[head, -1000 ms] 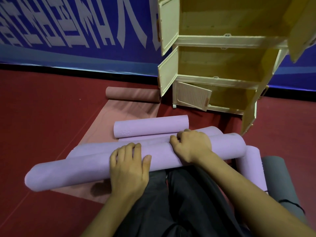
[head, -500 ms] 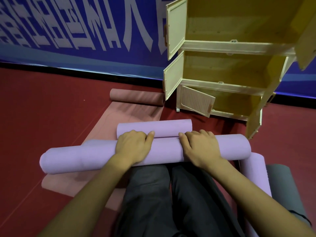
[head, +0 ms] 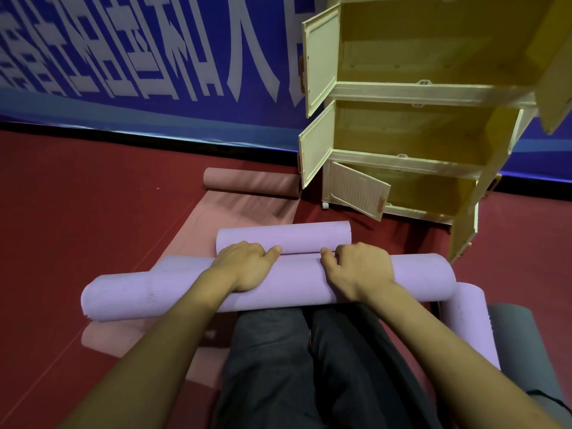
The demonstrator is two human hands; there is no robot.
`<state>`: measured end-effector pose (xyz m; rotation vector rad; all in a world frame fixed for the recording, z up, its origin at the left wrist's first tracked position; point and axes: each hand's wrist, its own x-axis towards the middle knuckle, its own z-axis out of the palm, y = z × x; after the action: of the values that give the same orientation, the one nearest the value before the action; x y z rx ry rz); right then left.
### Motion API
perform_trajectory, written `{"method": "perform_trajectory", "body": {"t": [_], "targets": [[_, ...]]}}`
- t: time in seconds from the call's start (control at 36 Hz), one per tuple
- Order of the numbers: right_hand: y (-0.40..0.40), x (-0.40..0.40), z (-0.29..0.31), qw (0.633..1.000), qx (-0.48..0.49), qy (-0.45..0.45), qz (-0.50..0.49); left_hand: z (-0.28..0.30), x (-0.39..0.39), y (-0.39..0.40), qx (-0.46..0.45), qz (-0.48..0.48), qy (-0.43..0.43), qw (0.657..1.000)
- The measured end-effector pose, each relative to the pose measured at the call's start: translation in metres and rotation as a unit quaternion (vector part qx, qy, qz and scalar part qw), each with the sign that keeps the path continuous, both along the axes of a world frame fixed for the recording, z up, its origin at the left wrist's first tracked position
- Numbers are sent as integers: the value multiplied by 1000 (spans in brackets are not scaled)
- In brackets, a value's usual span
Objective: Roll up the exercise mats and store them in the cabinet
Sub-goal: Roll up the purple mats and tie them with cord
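Observation:
A long purple mat roll point(head: 297, 287) lies crosswise in front of my knees, its left end looser and uneven. My left hand point(head: 246, 264) and my right hand point(head: 359, 270) both press down on top of it, fingers curled over its far side. A shorter purple roll point(head: 297, 238) lies right behind it, touching. A pink mat point(head: 244, 212) is spread on the floor underneath, its far end rolled point(head: 250, 182). The cream cabinet point(head: 411, 156) stands at the back right with its doors open and its shelves bare.
Another purple roll point(head: 470, 323) and a grey roll point(head: 526, 351) lie lengthwise by my right leg. A blue banner with white lettering point(head: 139, 57) covers the back wall. Dark red floor point(head: 77, 212) stretches to the left.
Both hands have pushed the long purple roll forward until it meets the shorter roll. The flat purple strip between them is gone, and my left hand has shifted up onto the roll's top.

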<state>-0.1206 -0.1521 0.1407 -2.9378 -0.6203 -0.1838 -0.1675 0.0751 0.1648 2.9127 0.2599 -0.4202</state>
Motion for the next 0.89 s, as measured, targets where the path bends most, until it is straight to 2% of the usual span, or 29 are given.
{"method": "perform_trajectory", "body": {"t": [0.31,0.42,0.53,0.61,0.67,0.78,0.89], "targets": [[-14,-44,14,1000,3,29,8,5,-35,-8,-33,-10,26,999],[-24,-68,15,999,1,35,-2,0,-51,-14,-9,-49,28,998],[-38,-94,9,1000,-1,-7,17,2,-75,-29,12,-66,35,997],[-44,-110,2,998,-42,-8,46,-1,-91,-33,21,-71,60,995],[-46,-113,-1,999,-26,0,34,-3,-95,-35,23,-60,48,997],[-45,-109,-5,1000,14,-11,-15,-5,-98,-36,54,-105,32,992],[-40,-97,-7,999,45,-12,-18,-10,-94,-36,12,-12,-33,999]]}}
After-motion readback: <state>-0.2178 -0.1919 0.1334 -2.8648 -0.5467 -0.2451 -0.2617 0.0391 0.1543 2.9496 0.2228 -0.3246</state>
